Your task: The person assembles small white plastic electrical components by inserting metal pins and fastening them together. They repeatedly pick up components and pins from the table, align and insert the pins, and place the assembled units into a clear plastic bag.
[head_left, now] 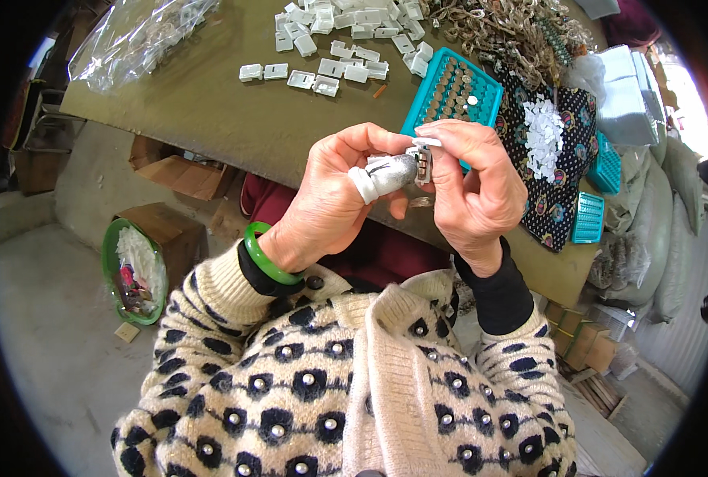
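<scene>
Both hands meet in front of me at the table edge, around a small white plastic case (422,164) with metallic parts showing inside. My left hand (320,187) is closed, its fingers pressing the case from the left. A silver-grey covering with a white band (386,175), apparently over one of its fingers, points at the case. My right hand (481,179) pinches the case from the other side, with thumb and index finger at its raised white flap. Just below the fingers is a small round metallic piece (422,202). Beyond the hands stands a turquoise tray (492,97) with rows of round button cells.
Many white plastic cases (326,85) lie across the far table (203,103). Clear plastic bags (135,44) lie far left, and tangled brownish strips (513,36) far right. White chips (542,135) rest on patterned cloth. A green basin (109,262) stands on the floor.
</scene>
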Motion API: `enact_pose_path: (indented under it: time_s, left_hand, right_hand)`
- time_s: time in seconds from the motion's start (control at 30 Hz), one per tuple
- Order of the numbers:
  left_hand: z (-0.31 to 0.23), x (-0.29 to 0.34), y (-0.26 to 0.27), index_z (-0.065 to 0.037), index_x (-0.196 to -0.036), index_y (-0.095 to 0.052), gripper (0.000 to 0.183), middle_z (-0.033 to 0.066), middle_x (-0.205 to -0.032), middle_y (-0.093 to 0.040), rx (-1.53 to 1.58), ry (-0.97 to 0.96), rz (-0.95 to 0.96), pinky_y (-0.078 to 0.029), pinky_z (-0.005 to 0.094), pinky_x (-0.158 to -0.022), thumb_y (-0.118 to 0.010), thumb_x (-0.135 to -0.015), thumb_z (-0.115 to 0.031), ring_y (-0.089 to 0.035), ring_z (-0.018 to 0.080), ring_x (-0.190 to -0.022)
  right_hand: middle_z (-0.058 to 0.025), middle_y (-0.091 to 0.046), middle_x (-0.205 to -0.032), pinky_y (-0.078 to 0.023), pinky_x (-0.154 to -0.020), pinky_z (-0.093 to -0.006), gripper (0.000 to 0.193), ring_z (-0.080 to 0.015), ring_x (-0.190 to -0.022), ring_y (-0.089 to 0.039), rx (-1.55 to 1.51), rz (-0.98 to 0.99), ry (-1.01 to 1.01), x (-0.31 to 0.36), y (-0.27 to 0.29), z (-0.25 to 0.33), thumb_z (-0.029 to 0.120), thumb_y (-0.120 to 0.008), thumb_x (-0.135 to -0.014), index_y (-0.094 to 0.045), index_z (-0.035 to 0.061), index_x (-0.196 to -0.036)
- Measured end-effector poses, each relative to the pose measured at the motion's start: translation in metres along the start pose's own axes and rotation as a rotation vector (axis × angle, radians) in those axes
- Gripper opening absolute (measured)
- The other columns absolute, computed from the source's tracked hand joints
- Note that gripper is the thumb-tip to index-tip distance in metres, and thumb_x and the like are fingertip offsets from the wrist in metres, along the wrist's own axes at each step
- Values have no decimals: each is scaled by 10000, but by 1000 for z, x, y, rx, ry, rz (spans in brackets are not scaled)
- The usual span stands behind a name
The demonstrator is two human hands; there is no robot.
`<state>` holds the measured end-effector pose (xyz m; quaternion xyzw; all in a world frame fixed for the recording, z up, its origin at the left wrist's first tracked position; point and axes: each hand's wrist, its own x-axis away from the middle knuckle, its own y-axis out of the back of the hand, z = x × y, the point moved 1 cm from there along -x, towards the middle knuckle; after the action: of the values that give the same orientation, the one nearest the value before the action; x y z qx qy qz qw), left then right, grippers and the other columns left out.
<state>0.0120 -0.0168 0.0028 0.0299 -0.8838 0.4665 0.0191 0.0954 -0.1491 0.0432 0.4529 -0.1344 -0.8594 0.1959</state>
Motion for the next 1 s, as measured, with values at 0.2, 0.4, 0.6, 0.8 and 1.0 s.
enact_pose_path:
  time_s: [0.2,0.4,0.6,0.8,1.0]
  left_hand:
    - [3,-2,1,-71,-1083,-628,219,94,-999,-682,100,50,-5,-579,287,-615,-713,-902,-161,-680,191,-788]
    - [12,-4,4,-86,-1110,-611,241,47,-1020,-670,211,129,33,-592,317,-743,-692,-927,-220,-683,162,-888]
    - [25,0,10,-93,-1086,-612,222,-3,-1007,-655,398,187,80,-548,275,-808,-681,-939,-243,-633,98,-903]
    - [31,9,6,-92,-1071,-611,205,-21,-995,-643,422,193,-23,-530,248,-781,-680,-942,-236,-618,89,-884]
    - [24,8,7,-99,-1068,-614,192,-10,-994,-645,490,158,182,-526,257,-755,-685,-937,-221,-618,96,-875]
  right_hand:
    - [-127,-637,-975,-503,-784,-344,256,-274,-885,-620,-237,75,-213,10,1,1,-76,-657,-786,-635,5,-1028]
    - [-117,-587,-995,-476,-774,-345,318,-266,-909,-569,-98,109,-77,19,-2,0,28,-716,-810,-643,7,-1119]
    - [-138,-564,-930,-501,-719,-367,231,-284,-828,-571,-21,33,7,29,-12,0,35,-679,-866,-624,-37,-1079]
    - [-141,-539,-861,-509,-661,-387,203,-286,-759,-555,35,-46,58,29,-20,7,45,-673,-873,-606,-54,-1037]
    - [-133,-538,-840,-491,-634,-377,186,-280,-748,-549,81,-72,42,26,-27,14,39,-670,-873,-604,-49,-1023]
